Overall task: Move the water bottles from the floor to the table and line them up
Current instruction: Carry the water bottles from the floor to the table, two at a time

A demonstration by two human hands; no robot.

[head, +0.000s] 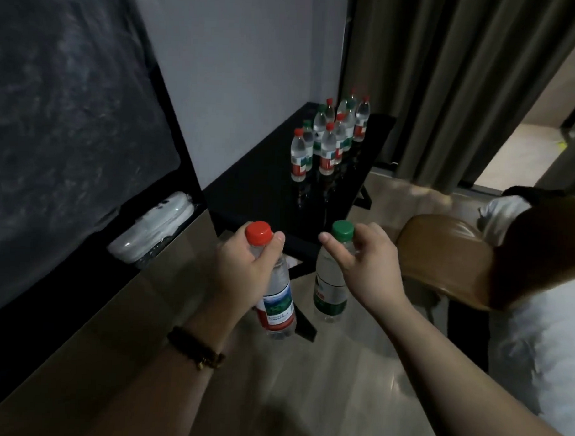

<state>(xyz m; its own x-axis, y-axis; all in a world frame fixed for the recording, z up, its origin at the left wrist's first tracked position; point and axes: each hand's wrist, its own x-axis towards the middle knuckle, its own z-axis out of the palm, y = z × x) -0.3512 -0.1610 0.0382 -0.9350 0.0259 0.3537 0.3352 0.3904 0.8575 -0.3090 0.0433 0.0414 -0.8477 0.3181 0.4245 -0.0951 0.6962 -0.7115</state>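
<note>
The left hand (245, 268) grips the neck of a clear plastic red-capped water bottle (276, 302), fingers curled round it. The right hand (363, 263) pinches the neck of a clear green-capped water bottle (329, 291). Beyond both hands, a cluster of upright bottles (331, 137) stands on the glossy black table (267, 191).

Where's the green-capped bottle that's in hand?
Head view, lower centre: the green-capped bottle, neck gripped by the right hand, right of the left hand's red-capped bottle.
</note>
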